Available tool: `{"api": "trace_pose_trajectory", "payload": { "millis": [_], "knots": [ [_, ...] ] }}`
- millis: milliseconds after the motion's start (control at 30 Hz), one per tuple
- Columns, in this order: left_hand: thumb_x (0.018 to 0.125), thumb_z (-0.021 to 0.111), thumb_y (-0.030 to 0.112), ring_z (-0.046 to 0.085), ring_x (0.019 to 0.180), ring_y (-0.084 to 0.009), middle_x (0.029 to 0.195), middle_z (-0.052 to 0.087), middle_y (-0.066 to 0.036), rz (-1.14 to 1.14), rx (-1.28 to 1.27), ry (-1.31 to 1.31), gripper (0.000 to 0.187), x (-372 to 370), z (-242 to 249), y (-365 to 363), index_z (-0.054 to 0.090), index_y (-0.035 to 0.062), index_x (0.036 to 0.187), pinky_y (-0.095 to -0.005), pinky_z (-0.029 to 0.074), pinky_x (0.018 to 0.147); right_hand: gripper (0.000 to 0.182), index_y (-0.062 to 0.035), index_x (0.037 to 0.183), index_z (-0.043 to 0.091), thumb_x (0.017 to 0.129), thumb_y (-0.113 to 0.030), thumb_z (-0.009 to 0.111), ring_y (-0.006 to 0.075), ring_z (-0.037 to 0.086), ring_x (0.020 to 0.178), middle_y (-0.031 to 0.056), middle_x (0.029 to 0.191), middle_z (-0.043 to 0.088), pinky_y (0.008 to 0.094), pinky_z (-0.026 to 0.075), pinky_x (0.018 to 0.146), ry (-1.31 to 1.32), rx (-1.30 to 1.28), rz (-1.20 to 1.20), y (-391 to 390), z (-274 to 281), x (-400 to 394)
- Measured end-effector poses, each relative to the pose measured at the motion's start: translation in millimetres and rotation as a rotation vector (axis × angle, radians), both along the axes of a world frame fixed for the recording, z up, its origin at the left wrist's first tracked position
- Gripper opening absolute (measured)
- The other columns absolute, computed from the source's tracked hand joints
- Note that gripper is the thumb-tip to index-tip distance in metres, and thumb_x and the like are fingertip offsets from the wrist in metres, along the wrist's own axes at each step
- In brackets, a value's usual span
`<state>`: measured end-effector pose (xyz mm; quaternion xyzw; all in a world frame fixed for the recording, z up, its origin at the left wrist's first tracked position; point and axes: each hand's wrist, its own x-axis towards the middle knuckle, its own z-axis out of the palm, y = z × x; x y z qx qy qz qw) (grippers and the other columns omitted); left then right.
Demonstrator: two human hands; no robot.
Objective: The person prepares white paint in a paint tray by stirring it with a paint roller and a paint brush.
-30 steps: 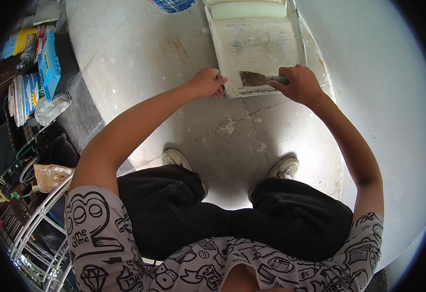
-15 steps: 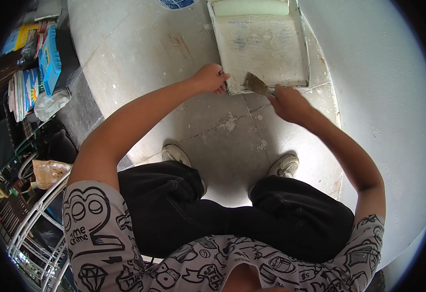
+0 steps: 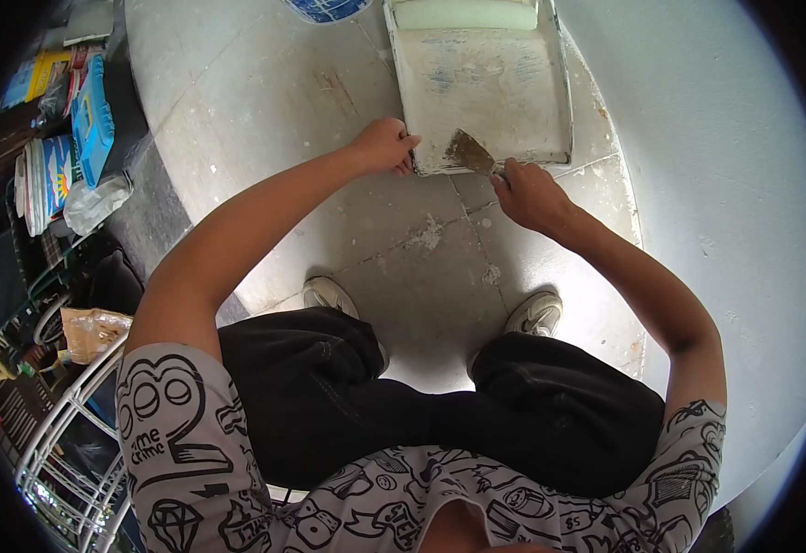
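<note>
My left hand (image 3: 387,146) is closed around the near left corner of a paint tray (image 3: 513,97), thumb over its rim. The tray lies on the floor and is coated with dried, off-white paint with bluish streaks. In my right hand (image 3: 530,196) is a putty knife (image 3: 469,152), held by its handle. Its worn, stained blade points up and left, over the near edge of the tray close to my left hand. A pale paint roller (image 3: 465,15) rests across the far end of the tray.
A blue and white bucket (image 3: 329,7) stands beyond the tray, at the top. The white wall (image 3: 716,203) runs along the right. Books (image 3: 57,180), a blue plastic case (image 3: 92,120), a plastic bag (image 3: 97,201) and a white metal rack (image 3: 71,433) crowd the left.
The tray has shifted slightly left along with my left hand. My right hand has also moved left, and the putty knife's blade now shows broader over the tray's near edge.
</note>
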<state>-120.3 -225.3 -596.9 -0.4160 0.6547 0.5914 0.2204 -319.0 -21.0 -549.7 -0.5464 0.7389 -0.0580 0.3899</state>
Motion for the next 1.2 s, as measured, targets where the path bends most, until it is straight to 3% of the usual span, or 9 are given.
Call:
{"api": "trace_pose_trajectory", "payload": {
  "millis": [167, 300, 433, 567, 767, 967, 1200],
  "knots": [
    [0.106, 0.053, 0.025, 0.073, 0.078, -0.0214, 0.088, 0.071, -0.016, -0.012, 0.001, 0.013, 0.034, -2.0, -0.2, 0.1, 0.060, -0.0081, 0.102, -0.0317, 0.063, 0.071, 0.034, 0.0100, 0.087, 0.063, 0.097, -0.022, 0.058, 0.0492, 0.068, 0.083, 0.0336, 0.082, 0.067, 0.0539, 0.055, 0.077, 0.057, 0.094, 0.035, -1.0, 30.3, -14.1],
    [0.106, 0.053, 0.026, 0.074, 0.078, -0.0214, 0.088, 0.071, -0.016, 0.011, 0.039, 0.023, 0.035, -2.5, 5.8, 3.3, 0.060, -0.0081, 0.103, -0.0320, 0.063, 0.071, 0.035, 0.0100, 0.087, 0.062, 0.097, -0.023, 0.058, 0.0501, 0.068, 0.078, 0.0318, 0.079, 0.067, 0.0535, 0.056, 0.077, 0.006, 0.105, 0.062, -10.6, 14.6, -9.8],
    [0.106, 0.053, 0.026, 0.074, 0.078, -0.0216, 0.088, 0.071, -0.016, -0.009, 0.016, -0.006, 0.034, -3.8, -1.4, -2.8, 0.060, -0.0076, 0.103, -0.0323, 0.063, 0.071, 0.035, 0.0099, 0.088, 0.061, 0.097, -0.024, 0.057, 0.0501, 0.067, 0.079, 0.0312, 0.078, 0.067, 0.0542, 0.055, 0.077, 0.016, -0.063, 0.067, -2.8, -10.0, 4.8],
    [0.106, 0.053, 0.026, 0.074, 0.078, -0.0220, 0.088, 0.071, -0.017, 0.002, 0.016, 0.012, 0.035, -3.1, 1.2, -2.6, 0.060, -0.0077, 0.103, -0.0323, 0.063, 0.070, 0.037, 0.0102, 0.087, 0.061, 0.098, -0.025, 0.057, 0.0493, 0.067, 0.083, 0.0329, 0.080, 0.066, 0.0542, 0.054, 0.079, 0.026, 0.017, 0.052, -6.9, 24.7, -10.1],
    [0.107, 0.053, 0.027, 0.074, 0.079, -0.0220, 0.088, 0.071, -0.017, 0.025, 0.053, 0.011, 0.035, -4.1, 0.7, 2.8, 0.060, -0.0076, 0.103, -0.0322, 0.063, 0.070, 0.035, 0.0094, 0.087, 0.060, 0.097, -0.025, 0.058, 0.0494, 0.067, 0.082, 0.0323, 0.080, 0.066, 0.0543, 0.053, 0.078, -0.027, -0.035, 0.021, -9.7, -12.5, 6.3],
    [0.106, 0.054, 0.026, 0.074, 0.079, -0.0221, 0.088, 0.071, -0.017, 0.026, 0.055, 0.017, 0.034, -3.8, 0.9, 1.3, 0.059, -0.0073, 0.103, -0.0321, 0.063, 0.070, 0.034, 0.0087, 0.088, 0.059, 0.098, -0.024, 0.058, 0.0502, 0.066, 0.080, 0.0315, 0.077, 0.066, 0.0550, 0.053, 0.076, -0.010, -0.029, 0.083, -4.9, 8.0, -6.2],
    [0.106, 0.054, 0.026, 0.074, 0.078, -0.0220, 0.087, 0.070, -0.017, 0.060, 0.067, 0.010, 0.033, -3.0, 0.9, 2.6, 0.059, -0.0064, 0.101, -0.0325, 0.063, 0.070, 0.035, 0.0086, 0.088, 0.059, 0.097, -0.025, 0.059, 0.0491, 0.067, 0.076, 0.0300, 0.075, 0.066, 0.0553, 0.054, 0.073, -0.061, -0.099, -0.063, 3.8, -29.3, 15.7]
  ]
}}
